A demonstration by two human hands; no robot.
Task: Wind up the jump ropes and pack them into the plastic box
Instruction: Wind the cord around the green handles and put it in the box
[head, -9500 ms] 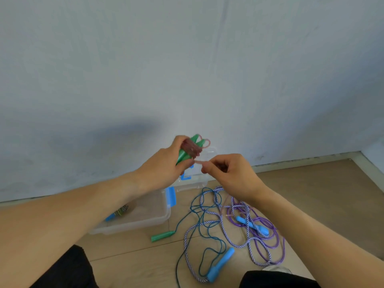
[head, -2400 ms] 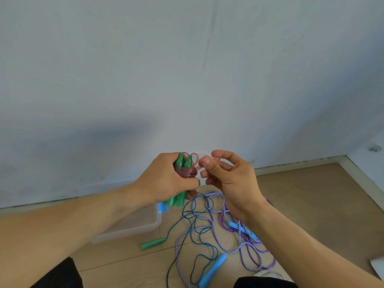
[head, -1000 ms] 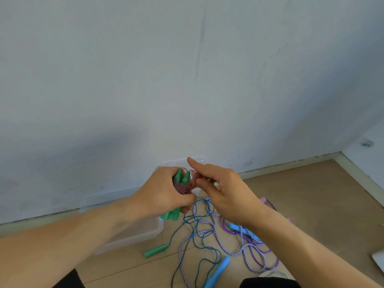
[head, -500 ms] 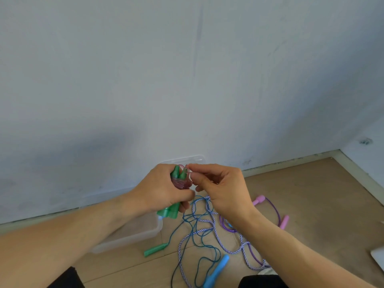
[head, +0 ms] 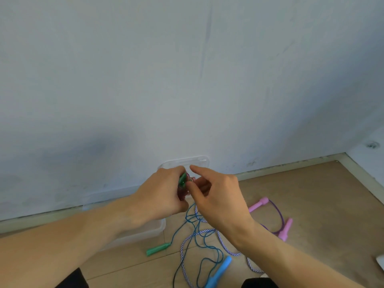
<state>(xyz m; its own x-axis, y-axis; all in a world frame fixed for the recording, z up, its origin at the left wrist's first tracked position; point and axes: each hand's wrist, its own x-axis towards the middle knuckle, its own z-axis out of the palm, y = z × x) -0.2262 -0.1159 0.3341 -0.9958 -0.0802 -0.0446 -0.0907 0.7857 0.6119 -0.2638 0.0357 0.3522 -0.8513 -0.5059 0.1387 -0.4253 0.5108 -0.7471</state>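
My left hand [head: 162, 194] grips a wound jump rope bundle [head: 184, 185] with green handles and pinkish-red cord, held in the air above the floor. My right hand [head: 216, 196] is right beside it, thumb and fingers pinching the cord end at the bundle, index finger stretched out. The clear plastic box [head: 145, 231] lies on the floor under my left wrist, mostly hidden by it. Loose ropes lie below: a blue cord with a green handle [head: 158, 249], and a purple-and-white striped rope [head: 187, 242] with a blue handle [head: 220, 272].
A purple rope with pink handles [head: 285, 229] lies on the wooden floor to the right. The clear box lid [head: 199, 161] leans against the pale wall behind my hands. Baseboard runs along the wall; a room corner is at far right.
The view has tilted slightly. My right index finger has lifted and stretched out from the bundle, while my left hand keeps the same grip on the green handles.
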